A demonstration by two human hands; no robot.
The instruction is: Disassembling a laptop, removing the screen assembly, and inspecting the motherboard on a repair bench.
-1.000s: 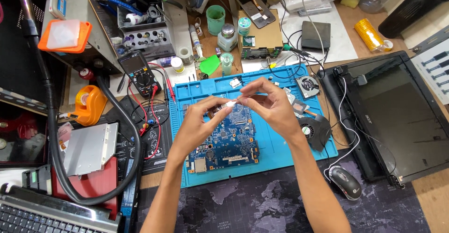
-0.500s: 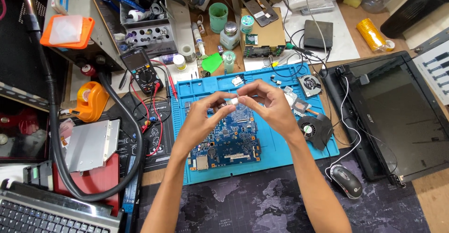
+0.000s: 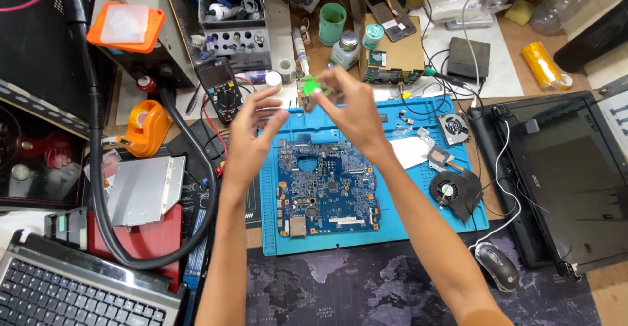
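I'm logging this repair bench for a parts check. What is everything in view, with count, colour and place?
circuit board: one, blue, on the mat centre
work mat: one, blue, under the board
small green object: one, at the right hand's fingertips; too blurred to identify
multimeter: one, black, left of the hands
tape dispenser: one, orange, far left
cooling fans: two, black, right side of the mat
mouse: one, black and grey, lower right
laptop shell: one, black, right edge
keyboard: one, grey, lower left corner
green cup: one, top centre
yellow tape roll: one, upper right
left hand: one, raised, fingers spread
right hand: one, raised, pinching the green object
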